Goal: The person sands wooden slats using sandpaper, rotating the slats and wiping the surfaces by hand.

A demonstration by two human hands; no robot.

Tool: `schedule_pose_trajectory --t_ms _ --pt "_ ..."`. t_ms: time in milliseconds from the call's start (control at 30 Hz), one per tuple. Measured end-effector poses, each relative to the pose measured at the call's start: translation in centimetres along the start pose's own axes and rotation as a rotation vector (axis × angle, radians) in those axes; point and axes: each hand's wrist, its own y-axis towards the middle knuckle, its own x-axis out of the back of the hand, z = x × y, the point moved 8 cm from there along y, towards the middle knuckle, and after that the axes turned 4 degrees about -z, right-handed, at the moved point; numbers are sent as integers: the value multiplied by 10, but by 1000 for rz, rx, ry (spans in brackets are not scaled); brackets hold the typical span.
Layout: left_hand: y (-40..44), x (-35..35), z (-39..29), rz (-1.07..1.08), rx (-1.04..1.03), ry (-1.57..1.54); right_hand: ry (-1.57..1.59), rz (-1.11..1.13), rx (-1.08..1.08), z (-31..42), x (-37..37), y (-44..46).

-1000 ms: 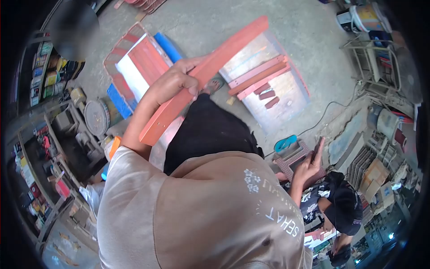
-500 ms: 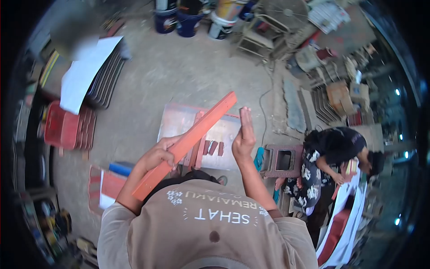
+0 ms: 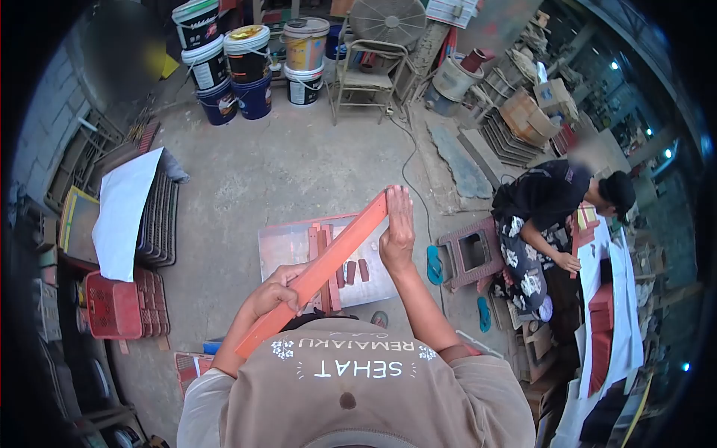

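A long reddish-orange board [image 3: 321,272] slants across the front of my body, its far end raised to the right. My left hand [image 3: 276,293] is wrapped round its lower part, fingers closed on it. Beside the upper end, my right hand [image 3: 397,231] has straight fingers laid against the board; its palm side is hidden. Beyond the board, a pale sheet [image 3: 287,246] on the floor carries red strips [image 3: 334,287] and small dark red pieces [image 3: 364,269].
A co-worker [image 3: 541,224] bends over a white-covered surface [image 3: 631,313] at the right. Nearby are a plastic stool [image 3: 485,252] and teal sandals [image 3: 435,265]. Paint buckets [image 3: 250,75] and a metal chair [image 3: 366,78] stand ahead; red crates [image 3: 112,306] are at left.
The camera view has shifted, bringing the buckets and chair further into sight. My right hand has come from apart on the right to the board's upper end. My left hand keeps its grip.
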Motion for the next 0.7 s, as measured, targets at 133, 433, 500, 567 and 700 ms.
schedule_pose_trajectory --t_ms 133,433,500,567,700 --pt "6 -11 -3 12 -20 53 -34 22 -37 -1 17 6" --pt "12 -18 -6 -27 -16 211 33 46 101 12 43 -18" --pt "14 -19 -6 -28 -14 232 50 60 148 22 41 -26" --pt "15 -21 -5 -22 -2 248 65 54 153 25 40 -30" --pt "15 -25 -6 11 6 198 3 -1 9 -5 42 -20"
